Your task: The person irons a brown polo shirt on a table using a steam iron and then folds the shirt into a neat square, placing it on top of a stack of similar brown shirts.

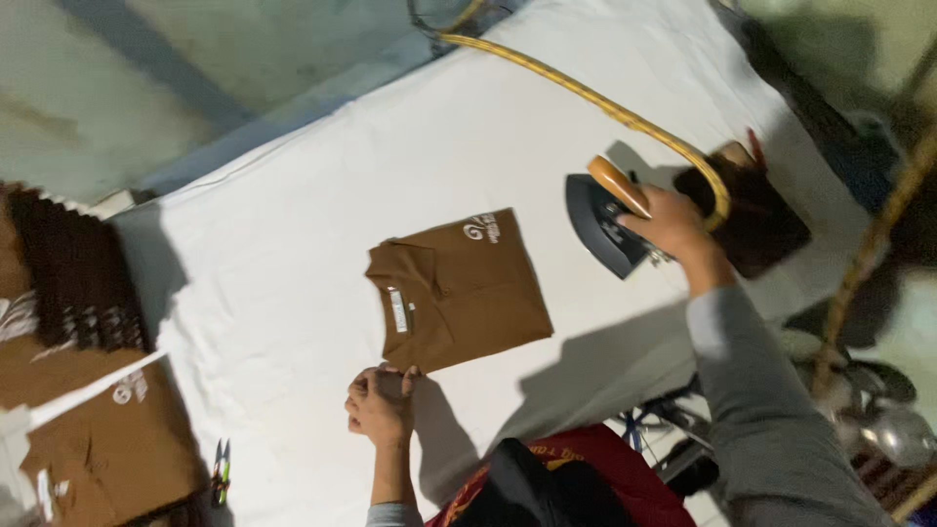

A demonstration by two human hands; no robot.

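On the white padded desk (293, 273) a folded brown cotton polo shirt (459, 291) lies at the centre. The left hand (381, 405) rests loosely curled against the shirt's near edge, pinning it. To the shirt's right, the right hand (673, 224) is closed around the wooden handle of a dark flat iron (605, 234), held tilted beside a dark brown iron rest (756, 220). More brown shirts (107, 449) are stacked far left of the folded one.
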